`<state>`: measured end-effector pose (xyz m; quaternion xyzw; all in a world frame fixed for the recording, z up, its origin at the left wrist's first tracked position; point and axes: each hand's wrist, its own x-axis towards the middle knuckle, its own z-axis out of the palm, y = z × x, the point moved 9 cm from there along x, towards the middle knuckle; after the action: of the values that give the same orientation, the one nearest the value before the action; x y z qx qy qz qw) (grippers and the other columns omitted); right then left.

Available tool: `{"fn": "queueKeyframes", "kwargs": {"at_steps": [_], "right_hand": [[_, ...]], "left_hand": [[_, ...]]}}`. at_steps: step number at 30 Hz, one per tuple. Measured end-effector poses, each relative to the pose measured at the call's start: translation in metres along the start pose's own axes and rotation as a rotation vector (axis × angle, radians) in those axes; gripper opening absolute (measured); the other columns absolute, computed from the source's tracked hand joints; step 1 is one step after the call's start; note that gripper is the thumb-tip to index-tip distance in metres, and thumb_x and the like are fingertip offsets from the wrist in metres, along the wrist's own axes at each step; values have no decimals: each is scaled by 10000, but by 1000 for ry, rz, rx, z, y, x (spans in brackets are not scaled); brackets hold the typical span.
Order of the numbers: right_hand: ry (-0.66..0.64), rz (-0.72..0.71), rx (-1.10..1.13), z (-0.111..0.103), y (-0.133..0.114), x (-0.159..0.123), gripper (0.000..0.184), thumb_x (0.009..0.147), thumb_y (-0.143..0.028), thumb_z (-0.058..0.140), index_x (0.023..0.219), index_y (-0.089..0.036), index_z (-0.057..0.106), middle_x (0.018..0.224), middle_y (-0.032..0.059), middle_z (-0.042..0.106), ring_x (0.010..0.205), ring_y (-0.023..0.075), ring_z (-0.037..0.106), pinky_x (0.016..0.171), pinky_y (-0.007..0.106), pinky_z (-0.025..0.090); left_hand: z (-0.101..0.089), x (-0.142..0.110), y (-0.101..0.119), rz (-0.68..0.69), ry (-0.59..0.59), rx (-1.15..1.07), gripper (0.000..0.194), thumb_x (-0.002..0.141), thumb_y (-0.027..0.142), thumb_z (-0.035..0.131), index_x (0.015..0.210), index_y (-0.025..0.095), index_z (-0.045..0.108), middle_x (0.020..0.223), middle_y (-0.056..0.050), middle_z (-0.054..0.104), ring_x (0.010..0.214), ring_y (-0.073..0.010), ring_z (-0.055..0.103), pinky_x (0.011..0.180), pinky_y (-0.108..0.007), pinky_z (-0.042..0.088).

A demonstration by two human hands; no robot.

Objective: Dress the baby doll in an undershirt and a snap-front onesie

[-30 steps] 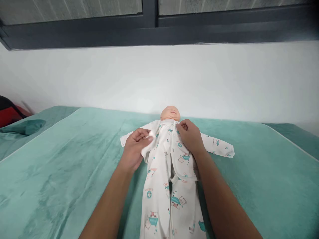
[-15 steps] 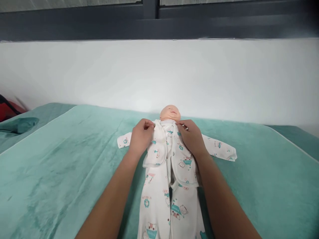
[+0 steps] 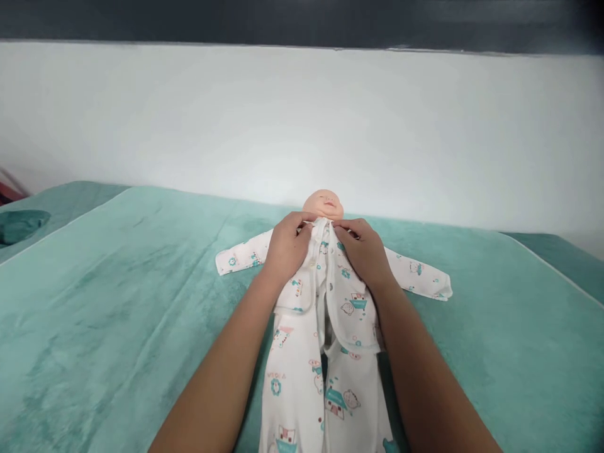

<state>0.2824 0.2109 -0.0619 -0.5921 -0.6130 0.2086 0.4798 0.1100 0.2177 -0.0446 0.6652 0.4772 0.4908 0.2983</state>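
Observation:
A baby doll (image 3: 323, 204) lies on its back on a teal blanket (image 3: 117, 283), dressed in a white romper (image 3: 325, 352) printed with small teal and pink animals. Its sleeves spread out to both sides. My left hand (image 3: 287, 245) pinches the romper's left front flap near the collar, fingers closed on the cloth. My right hand (image 3: 363, 250) grips the right front flap just under the doll's chin. The two flaps nearly meet at the neck. Lower down, the romper's front gapes a little.
A white wall (image 3: 302, 126) rises just behind the doll's head, with a dark window frame (image 3: 302, 19) above it. A dark teal bundle (image 3: 19, 225) lies at the far left edge. The blanket spreads wide on both sides.
My left hand has carried the left flap up and inward from the doll's side to the collar. My right hand stayed at the neck. The view has tipped downward.

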Motion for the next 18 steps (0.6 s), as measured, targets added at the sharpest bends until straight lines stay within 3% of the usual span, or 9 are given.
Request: {"fn": "queueKeyframes", "kwargs": {"at_steps": [4,7,14,18], "right_hand": [[-10,-16,29,2,-2,1,247,853,-334,550,1006,-225,710,1030,42,651,872,186,578,892,382,423],[-23,-56,44,3,-5,0,238,851,-316,553,1011,-219,702,1019,36,639,836,169,562,863,365,432],[-15,-105,94,4,-7,-1,215,852,-284,563,1019,-240,690,1097,35,624,988,186,577,857,350,448],[-21,-94,84,5,-8,-3,202,859,-270,554,992,-248,704,1103,31,643,1039,195,584,896,365,438]], "left_hand": [[9,4,0,43,-50,111,273,905,250,495,1088,201,692,1085,-48,677,926,-161,626,906,-303,485],[15,5,2,60,-119,128,290,910,240,493,1119,207,691,1106,-50,664,1001,-167,617,954,-298,464],[21,3,9,84,-232,44,315,896,168,458,1094,235,695,1183,-3,688,1104,-175,613,1000,-301,448],[21,4,6,45,-225,-7,324,884,140,450,1063,238,703,1178,15,698,1106,-169,617,1021,-309,447]]}}
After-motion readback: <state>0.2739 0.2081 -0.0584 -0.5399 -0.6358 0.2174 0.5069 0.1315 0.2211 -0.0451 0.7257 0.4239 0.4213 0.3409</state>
